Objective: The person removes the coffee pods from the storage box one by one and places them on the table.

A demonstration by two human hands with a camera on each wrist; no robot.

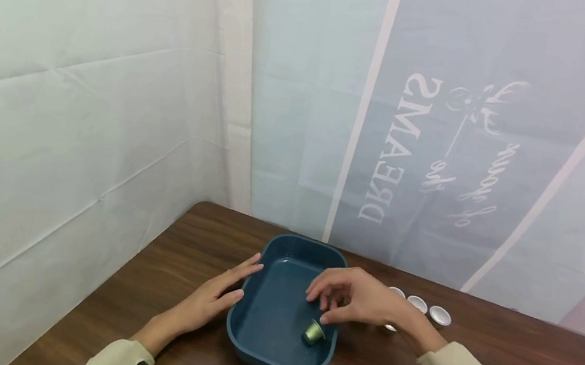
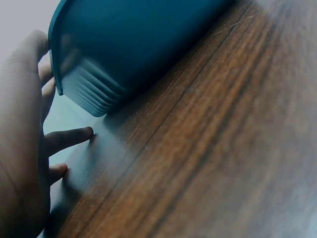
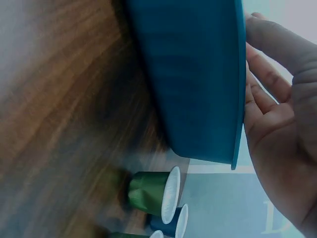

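Note:
A blue rectangular tray [image 1: 274, 289] sits on the wooden table. Inside it, near the right wall, a green coffee capsule [image 1: 313, 333] lies tilted. My right hand [image 1: 357, 295] hangs over the tray's right side, fingers loosely bent; the thumb tip is just above the capsule, and nothing shows between the fingers. In the right wrist view the tray's outer wall [image 3: 193, 79] hides the fingertips and the capsule. Along the tray's left rim my left hand [image 1: 209, 299] rests with fingers extended, thumb at the rim. The left wrist view shows fingers near the tray's ribbed corner [image 2: 94, 87].
To the right of the tray stand several more capsules with white tops, including a green capsule [image 3: 148, 192] and a dark blue capsule [image 3: 171, 227]. My right forearm partly covers them in the head view. A printed curtain [image 1: 304, 113] hangs behind the table [image 1: 214, 234].

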